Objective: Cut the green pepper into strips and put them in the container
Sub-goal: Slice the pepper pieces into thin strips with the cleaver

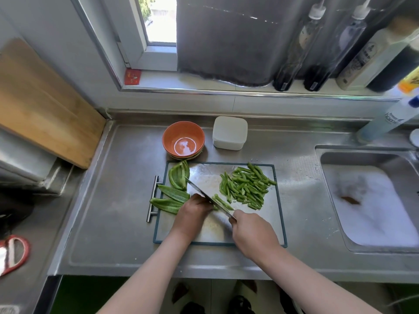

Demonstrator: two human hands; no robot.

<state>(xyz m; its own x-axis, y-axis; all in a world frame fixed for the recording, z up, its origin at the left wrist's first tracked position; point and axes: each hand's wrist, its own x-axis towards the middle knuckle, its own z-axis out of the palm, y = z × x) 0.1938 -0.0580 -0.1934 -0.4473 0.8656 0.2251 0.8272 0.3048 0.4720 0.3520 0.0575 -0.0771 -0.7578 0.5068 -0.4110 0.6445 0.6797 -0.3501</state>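
Observation:
A steel cutting board (249,225) with a dark rim lies on the counter. My right hand (251,232) grips a knife (204,196) whose blade crosses the board's middle. My left hand (195,211), fingers curled, holds down a pepper piece (223,203) right beside the blade; most of that piece is hidden. A pile of cut green strips (247,186) lies on the board's right half. Three uncut pepper pieces (174,189) sit at the board's left edge. An orange bowl (183,140) and a white lidded container (229,132) stand behind the board.
A sink (371,200) full of foam lies to the right. Bottles (317,48) line the window sill, and a dish-soap bottle (390,121) stands by the sink. A wooden board (40,103) leans at the left. The steel counter's front edge (158,271) is near me.

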